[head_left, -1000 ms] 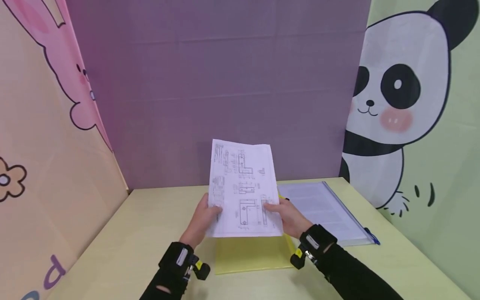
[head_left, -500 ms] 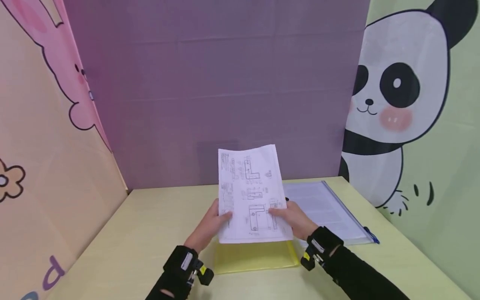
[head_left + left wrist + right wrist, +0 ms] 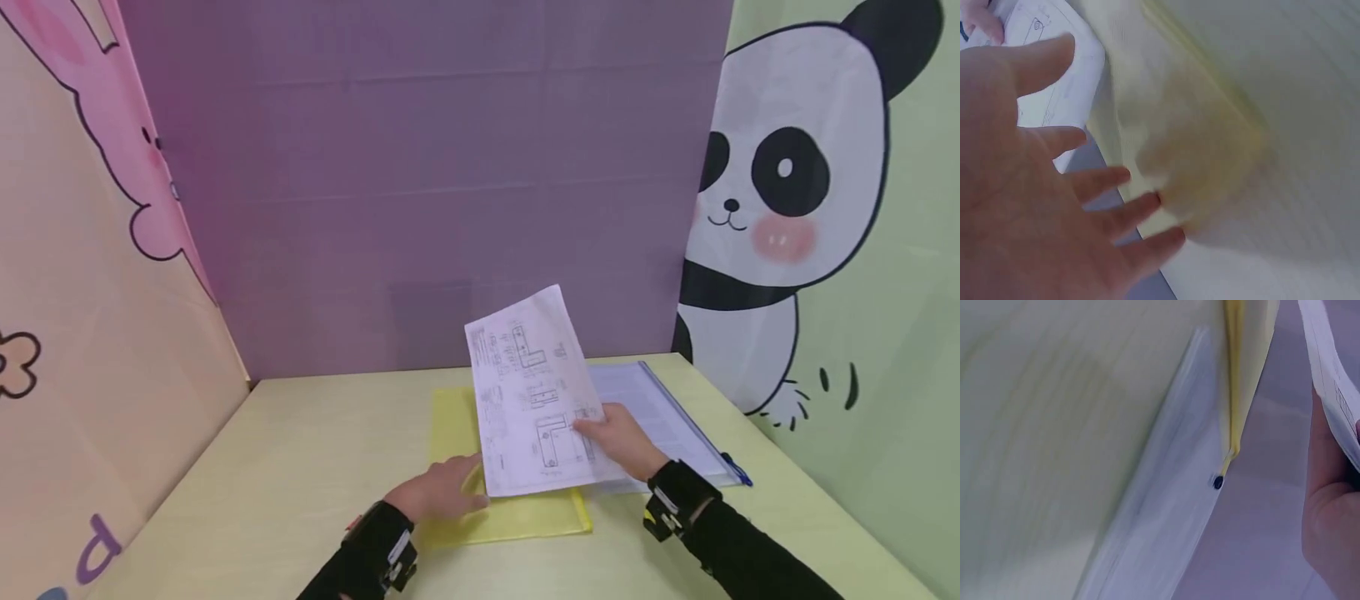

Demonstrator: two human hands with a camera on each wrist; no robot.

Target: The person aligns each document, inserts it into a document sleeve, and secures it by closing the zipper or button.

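Note:
My right hand pinches the right edge of a sheaf of white paper printed with technical drawings, thumb on the front. The paper is tilted in the air above a translucent yellow zip pouch that lies flat on the table. My left hand is low over the left part of the pouch, its fingers stretched toward the paper's lower left corner. In the left wrist view the left hand shows fingers spread with nothing gripped, the yellow pouch beyond the fingertips.
A clear zip pouch with a blue edge and blue zip pull holds printed pages at the right of the table. Behind the table rises a purple backdrop, with cartoon-printed walls at both sides.
My left hand has let go of the paper and dropped to the yellow pouch. My right hand has carried the paper rightward and tilted it, uncovering the pouch's left side.

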